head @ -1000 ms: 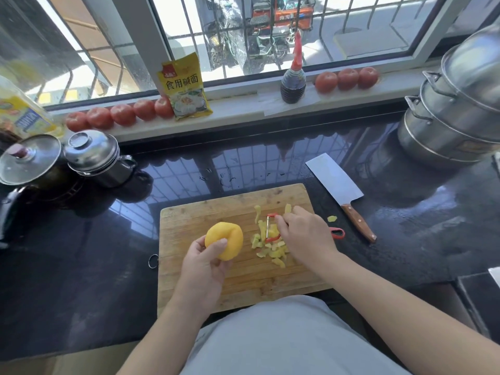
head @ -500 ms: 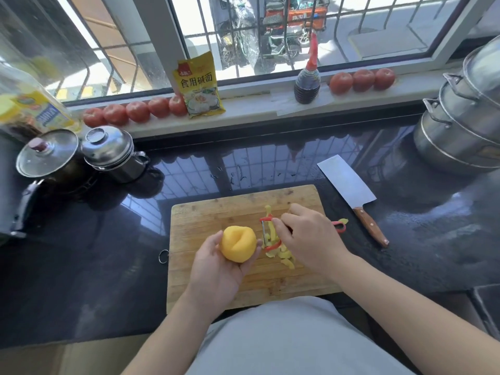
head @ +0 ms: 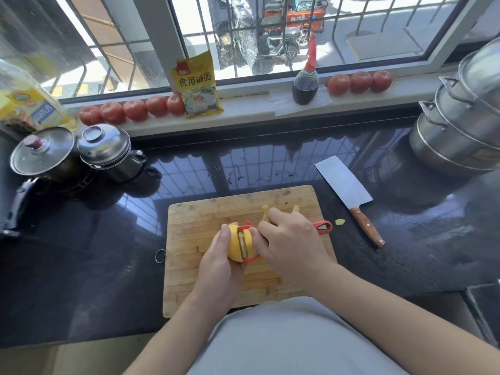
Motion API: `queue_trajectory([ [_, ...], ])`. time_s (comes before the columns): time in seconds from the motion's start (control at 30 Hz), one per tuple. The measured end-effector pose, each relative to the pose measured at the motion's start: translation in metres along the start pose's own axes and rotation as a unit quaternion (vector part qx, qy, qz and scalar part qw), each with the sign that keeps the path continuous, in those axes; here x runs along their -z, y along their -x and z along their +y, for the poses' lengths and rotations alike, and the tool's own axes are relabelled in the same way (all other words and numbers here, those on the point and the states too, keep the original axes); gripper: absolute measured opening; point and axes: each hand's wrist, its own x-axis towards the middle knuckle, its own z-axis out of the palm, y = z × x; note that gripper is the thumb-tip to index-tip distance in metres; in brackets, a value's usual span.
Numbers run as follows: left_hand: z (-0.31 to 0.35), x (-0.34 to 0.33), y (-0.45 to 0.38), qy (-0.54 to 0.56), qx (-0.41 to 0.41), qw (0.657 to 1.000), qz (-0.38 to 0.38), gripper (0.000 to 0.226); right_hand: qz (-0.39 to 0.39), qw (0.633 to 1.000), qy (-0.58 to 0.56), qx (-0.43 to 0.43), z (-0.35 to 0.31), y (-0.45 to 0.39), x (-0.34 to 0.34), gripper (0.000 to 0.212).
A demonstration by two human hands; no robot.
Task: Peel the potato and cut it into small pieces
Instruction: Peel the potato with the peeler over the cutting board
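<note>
Left of the wooden cutting board (head: 205,212) on the dark glossy tabletop (head: 81,266) stand lidded steel pots (head: 108,150), contents hidden; above it, the left hand (head: 219,263) grips the yellow peeled potato (head: 235,246) while the right hand (head: 290,243) holds the red-handled peeler (head: 322,227), its blade seemingly touching the potato.

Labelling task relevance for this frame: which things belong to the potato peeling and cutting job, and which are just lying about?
In the job:
yellow peeled potato, held in left hand
red-handled peeler, held in right hand
wooden cutting board
steel cleaver with wooden handle

Lying about:
red tomatoes
yellow packet
dark sauce bottle
steel steamer pots
</note>
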Motion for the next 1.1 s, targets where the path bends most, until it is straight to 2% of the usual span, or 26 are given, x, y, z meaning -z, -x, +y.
queue_trajectory([
  [0.13,-0.003,0.002,-0.002,-0.030,-0.009,0.999,0.013,0.050,0.007,1.000,-0.004,0.018,0.011,0.001,-0.004,0.040],
  [0.27,-0.002,0.004,-0.002,-0.046,-0.008,0.999,0.028,0.036,-0.052,0.996,0.042,0.052,0.040,0.004,-0.019,0.042],
  [0.43,0.003,0.002,-0.004,-0.027,0.029,0.998,0.056,0.045,-0.165,0.975,0.146,-0.040,0.077,-0.007,-0.035,0.058],
  [0.53,0.005,0.007,-0.005,-0.021,0.072,0.996,0.041,0.058,-0.238,0.959,0.118,-0.096,0.083,-0.012,-0.037,0.047],
  [0.6,0.007,0.011,-0.004,-0.035,0.097,0.995,0.003,0.059,-0.258,0.960,0.066,-0.087,0.082,-0.010,-0.033,0.047],
  [0.7,0.010,0.013,-0.003,-0.021,0.120,0.992,-0.038,0.048,-0.171,0.985,-0.013,-0.009,0.071,-0.004,-0.022,0.046],
  [0.8,0.010,0.013,-0.002,-0.025,0.129,0.990,-0.052,0.042,-0.087,0.991,-0.072,0.072,0.059,-0.003,-0.013,0.044],
  [0.93,0.007,0.009,-0.002,-0.053,0.130,0.988,-0.058,0.064,-0.072,0.981,-0.086,0.157,0.041,-0.011,0.001,0.047],
  [1.1,0.006,0.005,-0.002,-0.045,0.130,0.989,-0.056,0.063,-0.056,0.975,-0.065,0.204,0.033,-0.016,0.006,0.043],
])
